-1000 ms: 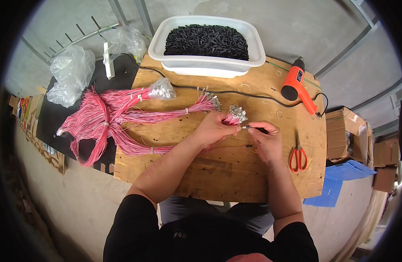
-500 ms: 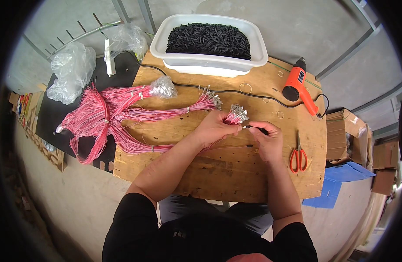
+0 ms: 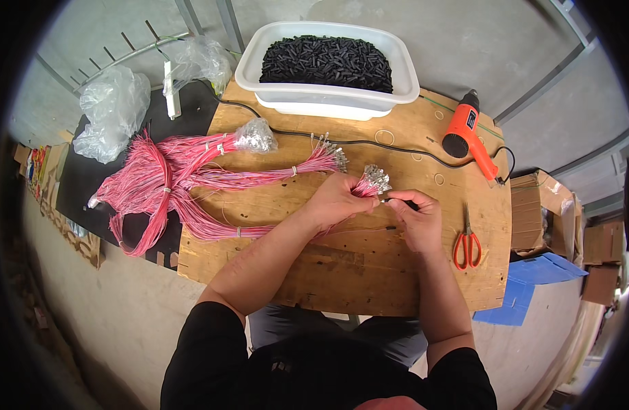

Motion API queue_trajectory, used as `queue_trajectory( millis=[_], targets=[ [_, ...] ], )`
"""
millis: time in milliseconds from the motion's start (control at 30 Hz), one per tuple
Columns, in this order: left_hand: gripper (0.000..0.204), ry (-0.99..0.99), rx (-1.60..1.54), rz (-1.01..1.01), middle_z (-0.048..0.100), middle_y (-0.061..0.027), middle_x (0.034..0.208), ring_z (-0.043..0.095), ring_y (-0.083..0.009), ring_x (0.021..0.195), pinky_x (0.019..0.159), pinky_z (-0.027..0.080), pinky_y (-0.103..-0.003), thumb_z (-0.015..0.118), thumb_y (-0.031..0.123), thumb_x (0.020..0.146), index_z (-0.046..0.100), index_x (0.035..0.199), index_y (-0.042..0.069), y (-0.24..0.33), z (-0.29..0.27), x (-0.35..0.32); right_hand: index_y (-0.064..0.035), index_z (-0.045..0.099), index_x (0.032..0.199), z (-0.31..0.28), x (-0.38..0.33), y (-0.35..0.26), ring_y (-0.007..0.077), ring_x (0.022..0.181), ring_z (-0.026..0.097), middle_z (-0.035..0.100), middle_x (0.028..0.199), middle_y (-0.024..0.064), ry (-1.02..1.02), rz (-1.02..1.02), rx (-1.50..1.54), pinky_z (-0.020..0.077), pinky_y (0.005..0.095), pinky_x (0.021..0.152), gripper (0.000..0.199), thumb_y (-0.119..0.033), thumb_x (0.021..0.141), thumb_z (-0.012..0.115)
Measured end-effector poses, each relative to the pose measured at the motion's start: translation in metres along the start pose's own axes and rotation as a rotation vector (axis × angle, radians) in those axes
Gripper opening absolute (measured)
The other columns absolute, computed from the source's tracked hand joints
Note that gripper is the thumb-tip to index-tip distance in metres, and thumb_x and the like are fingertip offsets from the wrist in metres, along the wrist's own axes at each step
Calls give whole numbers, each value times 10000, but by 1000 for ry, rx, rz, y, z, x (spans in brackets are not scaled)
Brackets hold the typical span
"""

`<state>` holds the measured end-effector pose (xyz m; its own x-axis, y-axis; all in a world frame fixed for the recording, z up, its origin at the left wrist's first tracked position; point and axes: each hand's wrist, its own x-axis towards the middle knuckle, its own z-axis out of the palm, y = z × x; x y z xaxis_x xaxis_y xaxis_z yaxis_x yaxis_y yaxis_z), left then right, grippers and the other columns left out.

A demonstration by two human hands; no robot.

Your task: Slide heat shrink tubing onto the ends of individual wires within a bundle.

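A: What are the two hands doing?

B: The left hand (image 3: pixel 339 199) is gripping a pink wire bundle (image 3: pixel 359 188), whose silvery terminals (image 3: pixel 374 180) are sticking out beyond the fingers. Its thumb and forefinger are pinching toward the right hand (image 3: pixel 421 219), which is holding a slim black sleeve (image 3: pixel 411 204). The fingertips of both hands are nearly meeting.

A: So which step are we seeing?

B: I'm judging that the person is fitting a sleeve over one wire's end — though the contact is showing too small for me to tell how far it's going on.

A: What is the next move calling for?

B: Steadiness, I'm thinking: the left pinch keeping the wire from slipping, the right pushing straight along it.

A: And where is everything sitting?

B: The bundle is lying over the middle of the wooden table (image 3: pixel 369 273). A white tub (image 3: pixel 328 101) full of black pieces is standing at the far edge; an orange heat gun (image 3: pixel 465 130) and red-handled scissors (image 3: pixel 467 247) are lying to the right.

A: What is differing from a second ago?

B: Very little — both hands are keeping their pinch, while the tub is appearing slightly higher and further right in view.
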<state>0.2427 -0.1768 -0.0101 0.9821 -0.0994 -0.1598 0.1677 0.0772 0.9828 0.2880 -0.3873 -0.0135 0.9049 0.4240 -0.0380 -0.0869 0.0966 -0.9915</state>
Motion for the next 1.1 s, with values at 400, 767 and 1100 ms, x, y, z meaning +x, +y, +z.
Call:
queue_trajectory(
  millis=[400, 767, 1100],
  targets=[
    [169, 1, 0, -43, 711, -30, 785, 561, -56, 589, 517, 438, -225, 758, 168, 884, 726, 921, 6, 3, -2, -1, 19, 707, 1076, -4, 2, -5, 27, 587, 445, 702, 832, 33, 11, 75, 152, 312, 182, 491, 154, -65, 948, 697],
    [224, -15, -62, -116, 726, -46, 828, 630, -72, 685, 547, 448, -221, 787, 187, 868, 723, 980, 3, 8, -1, -3, 39, 658, 1083, -18, 8, -1, 59, 596, 454, 696, 888, 88, -157, 325, 528, 307, 170, 459, 213, -151, 986, 662],
    [232, -20, -24, -136, 727, -56, 814, 596, -63, 648, 535, 434, -223, 793, 190, 864, 721, 958, -10, 8, 0, -3, 22, 670, 1075, -17, 8, -4, 51, 600, 465, 697, 872, 73, -169, 360, 453, 323, 176, 485, 177, -125, 977, 672]
  ],
)
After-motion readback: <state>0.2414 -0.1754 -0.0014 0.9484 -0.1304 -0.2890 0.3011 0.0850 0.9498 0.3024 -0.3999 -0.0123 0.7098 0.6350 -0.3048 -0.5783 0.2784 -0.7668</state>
